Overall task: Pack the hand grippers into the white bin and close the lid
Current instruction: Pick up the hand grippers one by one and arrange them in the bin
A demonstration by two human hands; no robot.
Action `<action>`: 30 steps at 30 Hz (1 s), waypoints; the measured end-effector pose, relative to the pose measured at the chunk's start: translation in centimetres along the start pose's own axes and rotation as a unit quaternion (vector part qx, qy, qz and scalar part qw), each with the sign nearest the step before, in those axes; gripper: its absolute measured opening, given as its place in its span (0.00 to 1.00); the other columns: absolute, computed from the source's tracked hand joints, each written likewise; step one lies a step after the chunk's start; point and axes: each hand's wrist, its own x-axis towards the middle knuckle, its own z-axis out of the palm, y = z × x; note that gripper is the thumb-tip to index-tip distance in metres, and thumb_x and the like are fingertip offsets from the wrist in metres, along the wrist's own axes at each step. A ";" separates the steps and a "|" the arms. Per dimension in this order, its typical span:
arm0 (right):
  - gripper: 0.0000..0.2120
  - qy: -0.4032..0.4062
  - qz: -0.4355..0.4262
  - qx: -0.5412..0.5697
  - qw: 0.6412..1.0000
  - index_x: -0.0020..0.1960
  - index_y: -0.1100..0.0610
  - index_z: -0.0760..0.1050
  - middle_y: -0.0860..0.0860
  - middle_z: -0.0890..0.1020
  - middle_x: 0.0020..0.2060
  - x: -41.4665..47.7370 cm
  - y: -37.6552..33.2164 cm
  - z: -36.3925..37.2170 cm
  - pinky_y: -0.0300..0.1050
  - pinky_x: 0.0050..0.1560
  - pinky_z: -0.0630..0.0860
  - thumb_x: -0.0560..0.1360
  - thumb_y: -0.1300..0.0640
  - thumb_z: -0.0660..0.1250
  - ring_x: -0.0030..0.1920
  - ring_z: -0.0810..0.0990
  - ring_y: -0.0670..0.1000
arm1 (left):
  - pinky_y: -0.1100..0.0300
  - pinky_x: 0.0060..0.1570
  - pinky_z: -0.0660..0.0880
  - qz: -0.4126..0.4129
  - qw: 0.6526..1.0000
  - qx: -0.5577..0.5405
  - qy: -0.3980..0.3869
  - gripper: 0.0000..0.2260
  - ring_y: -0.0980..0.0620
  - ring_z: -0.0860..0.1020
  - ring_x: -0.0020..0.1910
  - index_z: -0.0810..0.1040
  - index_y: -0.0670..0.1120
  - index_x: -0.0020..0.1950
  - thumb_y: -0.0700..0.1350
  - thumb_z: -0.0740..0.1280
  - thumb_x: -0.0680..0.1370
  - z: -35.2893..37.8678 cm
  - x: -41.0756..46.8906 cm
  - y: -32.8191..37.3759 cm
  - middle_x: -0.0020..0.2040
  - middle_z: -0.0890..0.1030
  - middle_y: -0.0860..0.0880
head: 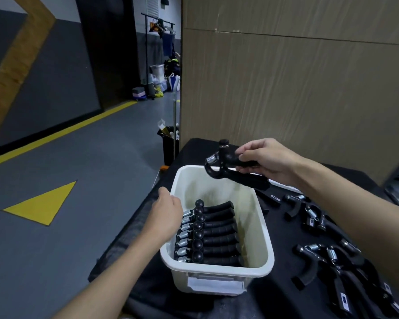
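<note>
The white bin (260, 226) stands open on the black table, with several black hand grippers (214, 236) with steel springs lined up in a row along its near left side. My left hand (165, 217) rests on the bin's left rim, fingers curled over the edge. My right hand (266, 161) holds one black hand gripper (221, 164) by a handle above the bin's far end. More loose hand grippers (332, 254) lie on the table to the right of the bin. No lid is visible.
The black table (286, 284) ends just left of the bin, with grey floor and yellow markings (42, 203) beyond. A brown board wall (286, 88) rises behind the table. A black waste bin (169, 143) stands at the far corner.
</note>
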 end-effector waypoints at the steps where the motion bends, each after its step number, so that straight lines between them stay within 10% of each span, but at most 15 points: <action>1: 0.08 -0.001 0.004 -0.025 1.000 0.46 0.62 0.77 0.59 0.81 0.42 0.4 -0.1 0.5 0.39 0.34 0.81 0.74 0.73 0.66 0.34 0.83 0.52 | 0.55 0.30 0.63 0.000 1.000 -0.002 0.000 0.08 0.50 0.65 0.30 0.63 0.42 0.48 0.44 0.48 0.83 0.0 0.0 0.0 0.35 0.67 0.48; 21: 0.06 -0.061 -0.006 -0.339 0.939 0.38 0.57 0.82 0.50 0.81 0.34 7.4 6.9 6.8 0.41 0.44 0.76 0.68 0.66 0.76 0.40 0.79 0.50 | 0.54 0.35 0.63 -0.005 1.000 -0.011 0.003 0.09 0.33 0.76 0.45 0.64 0.41 0.49 0.44 0.50 0.83 -0.1 0.0 -0.1 0.50 0.75 0.35; 30: 0.09 -0.127 -0.033 -0.503 0.855 0.52 0.57 0.84 0.51 0.85 0.45 8.2 8.8 7.2 0.40 0.51 0.76 0.72 0.62 0.71 0.47 0.80 0.49 | 0.53 0.30 0.61 -0.001 1.000 -0.012 0.010 0.08 0.48 0.66 0.31 0.64 0.41 0.50 0.44 0.50 0.83 0.1 0.2 -0.3 0.36 0.68 0.47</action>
